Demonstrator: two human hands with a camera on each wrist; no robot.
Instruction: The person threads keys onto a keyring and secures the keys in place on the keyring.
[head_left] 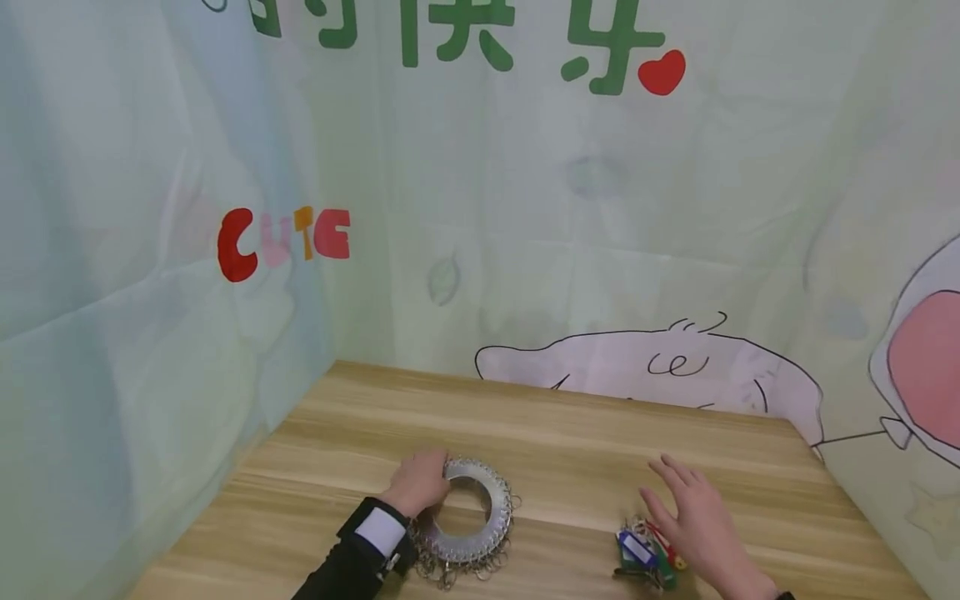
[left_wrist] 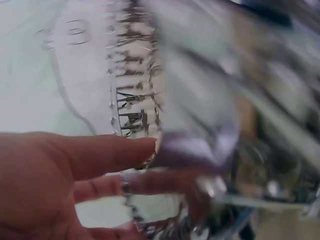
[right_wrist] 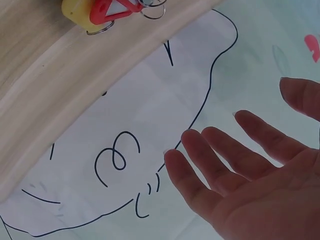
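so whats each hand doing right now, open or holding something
Left hand: closed, its grip on the silvery ring.
Right hand: open, holding nothing, near the colored tags.

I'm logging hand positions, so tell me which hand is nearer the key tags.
Right. The right hand is just beside the key tags, holding none; the left hand grips the silver ring, well to their left.
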